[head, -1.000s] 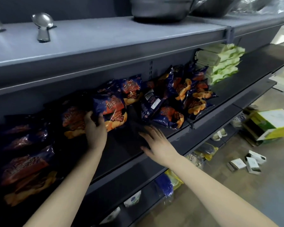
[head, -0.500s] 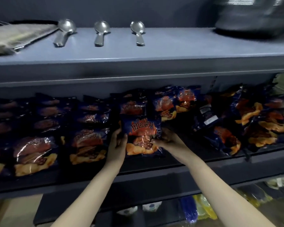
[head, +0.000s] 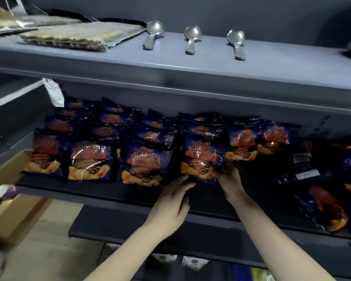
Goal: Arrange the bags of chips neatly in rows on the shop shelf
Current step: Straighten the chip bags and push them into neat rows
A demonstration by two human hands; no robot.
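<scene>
Dark shelf (head: 114, 196), left to right: cardboard box (head: 7, 175) at the end; upright rows of blue chip bags (head: 89, 159); your left hand (head: 171, 207), fingers loosely spread under the front bag (head: 202, 157); your right hand (head: 229, 177), fingers grasping that bag's lower corner; unsorted bags (head: 324, 203) lying flat.

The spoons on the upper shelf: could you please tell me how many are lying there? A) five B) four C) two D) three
D: three metal spoons lie side by side on the upper shelf, bowls toward the back wall, right of the flat packets.
</scene>
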